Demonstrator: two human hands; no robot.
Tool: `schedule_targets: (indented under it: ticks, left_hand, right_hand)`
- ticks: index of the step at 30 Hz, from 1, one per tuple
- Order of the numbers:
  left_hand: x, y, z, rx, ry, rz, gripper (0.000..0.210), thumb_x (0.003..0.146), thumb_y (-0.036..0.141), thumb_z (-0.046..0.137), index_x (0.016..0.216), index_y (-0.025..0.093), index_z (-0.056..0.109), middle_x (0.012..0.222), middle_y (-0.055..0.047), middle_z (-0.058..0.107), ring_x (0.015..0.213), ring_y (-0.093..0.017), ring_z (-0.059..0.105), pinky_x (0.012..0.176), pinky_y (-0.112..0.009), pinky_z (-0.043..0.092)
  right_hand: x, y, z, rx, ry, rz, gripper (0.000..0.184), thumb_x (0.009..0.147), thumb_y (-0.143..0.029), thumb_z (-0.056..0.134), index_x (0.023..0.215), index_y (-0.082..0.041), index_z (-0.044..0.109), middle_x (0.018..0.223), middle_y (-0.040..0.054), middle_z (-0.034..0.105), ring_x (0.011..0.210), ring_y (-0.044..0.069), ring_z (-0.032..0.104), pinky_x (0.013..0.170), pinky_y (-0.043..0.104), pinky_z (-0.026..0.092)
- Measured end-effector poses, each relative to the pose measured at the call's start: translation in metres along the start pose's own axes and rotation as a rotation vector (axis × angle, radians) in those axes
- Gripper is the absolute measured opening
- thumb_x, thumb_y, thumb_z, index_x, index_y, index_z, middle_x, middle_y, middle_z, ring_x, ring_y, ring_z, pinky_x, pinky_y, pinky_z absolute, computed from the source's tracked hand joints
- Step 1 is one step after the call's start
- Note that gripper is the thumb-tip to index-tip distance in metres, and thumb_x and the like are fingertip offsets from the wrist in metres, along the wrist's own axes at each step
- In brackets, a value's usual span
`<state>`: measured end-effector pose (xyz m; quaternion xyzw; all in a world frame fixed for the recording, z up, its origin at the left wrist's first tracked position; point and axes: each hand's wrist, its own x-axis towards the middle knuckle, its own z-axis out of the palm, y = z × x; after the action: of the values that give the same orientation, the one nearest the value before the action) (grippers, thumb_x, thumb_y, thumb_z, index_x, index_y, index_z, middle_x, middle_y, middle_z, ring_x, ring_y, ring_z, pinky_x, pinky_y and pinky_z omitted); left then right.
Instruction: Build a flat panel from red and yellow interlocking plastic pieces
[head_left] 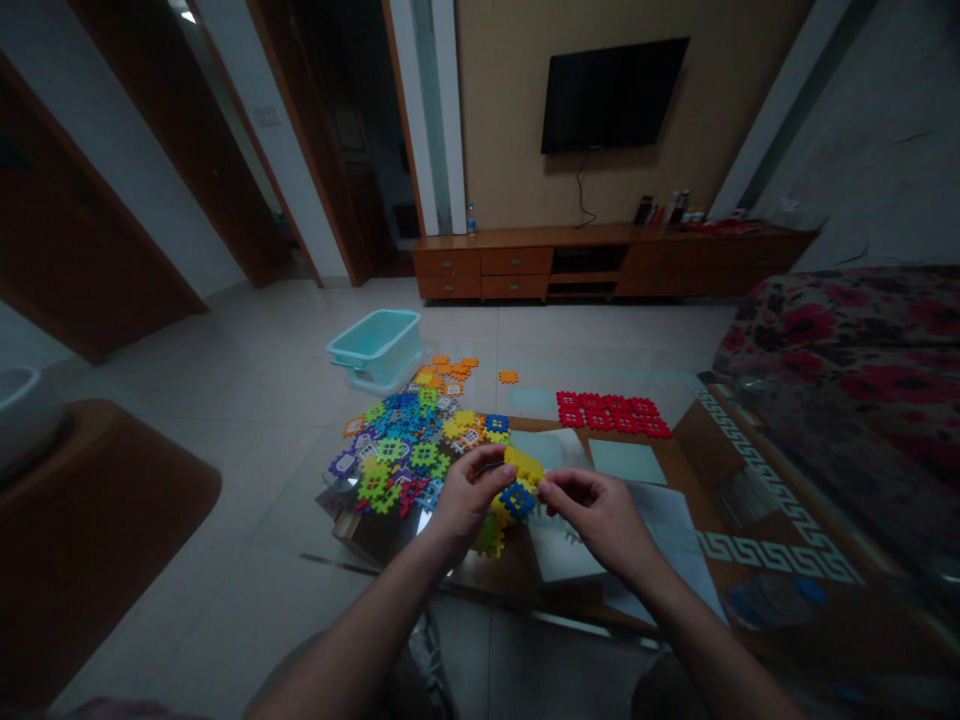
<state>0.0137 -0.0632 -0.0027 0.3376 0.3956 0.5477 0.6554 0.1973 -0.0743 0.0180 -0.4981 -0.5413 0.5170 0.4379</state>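
Between my two hands is a yellow interlocking toy tile point(523, 464), held above the glass table. My left hand point(474, 490) pinches its left side, and the fingers of my right hand point(589, 505) close on its right edge. Just below it sits a blue tile with a window-like centre point(517, 499). To the left spreads a heap of mixed tiles point(401, 430) in green, blue, purple, white and other colours. A block of red tiles point(611, 414), laid edge to edge, lies at the back right.
A light-blue plastic tub point(379, 345) stands behind the heap. Several orange tiles point(454, 369) are scattered near it. The glass coffee table point(300, 500) has a patterned border at right, beside a floral-covered sofa point(847, 350). A brown armrest-like shape point(112, 490) is at left.
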Motion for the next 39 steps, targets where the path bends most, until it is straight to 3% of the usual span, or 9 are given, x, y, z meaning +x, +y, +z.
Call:
schedule_targets:
  ticks: [4,8,11,14,27,39]
  left_hand:
    - [0.003,0.009,-0.005,0.037,-0.033,-0.059,0.041,0.068,0.033,0.085,0.102,0.015,0.069,0.104,-0.008,0.068,0.093,-0.017,0.066,0.089,-0.032,0.052]
    - [0.006,0.018,-0.011,0.249,-0.01,0.058,0.032,0.069,0.035,0.083,0.091,0.016,0.068,0.092,-0.003,0.067,0.082,-0.014,0.064,0.075,-0.027,0.052]
    - [0.006,0.022,-0.014,0.435,-0.064,0.119,0.026,0.073,0.037,0.08,0.082,0.015,0.068,0.08,-0.002,0.068,0.074,-0.012,0.062,0.072,-0.025,0.049]
    - [0.004,0.022,-0.015,0.534,-0.119,0.144,0.025,0.078,0.038,0.076,0.085,0.015,0.071,0.082,-0.005,0.07,0.076,-0.014,0.063,0.073,-0.026,0.048]
    - [0.002,0.021,-0.012,0.597,-0.13,0.155,0.027,0.079,0.042,0.072,0.087,0.016,0.073,0.087,-0.008,0.073,0.08,-0.019,0.066,0.075,-0.029,0.05]
    - [0.001,0.022,-0.011,0.606,-0.157,0.143,0.028,0.081,0.042,0.071,0.084,0.015,0.072,0.08,-0.005,0.07,0.073,-0.016,0.062,0.069,-0.025,0.046]
  right_hand:
    - [0.003,-0.002,-0.008,-0.079,-0.001,-0.008,0.035,0.073,-0.05,0.073,0.082,-0.016,0.073,0.075,0.007,0.073,0.067,0.019,0.065,0.063,0.029,0.052]
    - [0.005,-0.003,-0.016,-0.203,-0.003,-0.042,0.032,0.077,-0.048,0.069,0.082,-0.016,0.073,0.076,0.0066,0.073,0.07,0.019,0.065,0.063,0.029,0.051]
    - [0.005,-0.004,-0.02,-0.292,-0.022,-0.073,0.029,0.08,-0.046,0.067,0.084,-0.018,0.073,0.079,0.0057,0.073,0.072,0.019,0.066,0.065,0.029,0.05]
    - [0.004,-0.005,-0.021,-0.371,-0.037,-0.097,0.026,0.083,-0.043,0.065,0.085,-0.019,0.073,0.079,0.0045,0.073,0.072,0.018,0.065,0.064,0.029,0.049]
    - [0.003,-0.004,-0.02,-0.4,-0.131,-0.115,0.024,0.086,-0.039,0.062,0.086,-0.019,0.075,0.078,0.0035,0.073,0.071,0.018,0.064,0.064,0.029,0.047]
    - [0.004,-0.004,-0.021,-0.376,-0.116,-0.117,0.023,0.085,-0.04,0.064,0.087,-0.02,0.076,0.083,0.0048,0.075,0.074,0.02,0.066,0.069,0.031,0.05]
